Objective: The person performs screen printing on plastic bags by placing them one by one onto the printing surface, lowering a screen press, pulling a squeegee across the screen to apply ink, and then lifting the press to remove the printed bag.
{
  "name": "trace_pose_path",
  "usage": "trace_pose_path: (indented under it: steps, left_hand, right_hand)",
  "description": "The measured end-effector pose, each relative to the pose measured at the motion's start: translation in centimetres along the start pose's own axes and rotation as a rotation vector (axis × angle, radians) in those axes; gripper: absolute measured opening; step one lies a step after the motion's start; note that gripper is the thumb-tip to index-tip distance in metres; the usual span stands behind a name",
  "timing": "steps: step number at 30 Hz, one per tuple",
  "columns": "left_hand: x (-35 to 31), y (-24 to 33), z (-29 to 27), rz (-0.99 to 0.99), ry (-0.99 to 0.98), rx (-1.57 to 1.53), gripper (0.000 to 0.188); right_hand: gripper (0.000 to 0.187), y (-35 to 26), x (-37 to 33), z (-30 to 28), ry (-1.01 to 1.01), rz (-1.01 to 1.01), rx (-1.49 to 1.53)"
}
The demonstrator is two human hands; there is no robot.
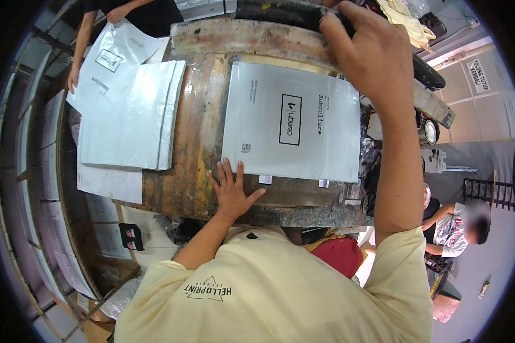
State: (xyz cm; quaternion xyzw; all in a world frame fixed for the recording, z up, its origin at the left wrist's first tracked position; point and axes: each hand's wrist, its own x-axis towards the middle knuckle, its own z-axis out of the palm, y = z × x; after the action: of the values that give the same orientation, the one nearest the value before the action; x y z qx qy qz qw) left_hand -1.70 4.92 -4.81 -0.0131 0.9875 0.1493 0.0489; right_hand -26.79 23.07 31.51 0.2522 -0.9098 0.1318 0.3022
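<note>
A pale grey-white plastic mailer bag (257, 120) with black print lies flat on the ink-stained wooden table (197, 131) in front of me. My left hand (233, 191) is open, its fingers spread, the fingertips at the bag's near left corner. Beyond the bag's far edge, my right hand (375, 51) is closed around a long dark bar (286, 12). Just below that bar runs a worn, ink-smeared wooden board (240, 40). The right forearm passes over the bag's right side. Two small pale tabs (265, 179) poke out under its near edge.
A stack of similar white bags (123, 123) sits on the table's left. At far left, another person's hands (117, 14) are at a loose printed bag (106, 68). Shelving (63, 200) lines the left side. A second person (452, 228) is at the right; a round tin (430, 131) stands beyond my right arm.
</note>
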Motion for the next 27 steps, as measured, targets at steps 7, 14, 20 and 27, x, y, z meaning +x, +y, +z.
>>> trace_pose_path:
  steps: [7,14,20,27]
  left_hand:
    - [1.1,2.1,-3.4,-0.038,-0.047,0.030,0.106]
    - [9.0,6.2,-11.4,0.082,0.420,-0.571,0.043]
    - [6.9,3.3,-11.0,-0.046,0.599,-0.760,0.037]
    - [5.5,-11.2,-13.9,-0.368,0.569,-0.756,0.045]
  right_hand:
    - [0.044,-1.0,2.0,-1.7,-0.009,0.055,0.028]
    - [0.051,-0.4,2.5,-2.0,-0.126,0.068,0.010]
    - [0.049,0.8,0.4,0.8,0.112,-0.117,-0.100]
    - [0.050,0.7,1.9,-0.7,-0.023,-0.044,-0.067]
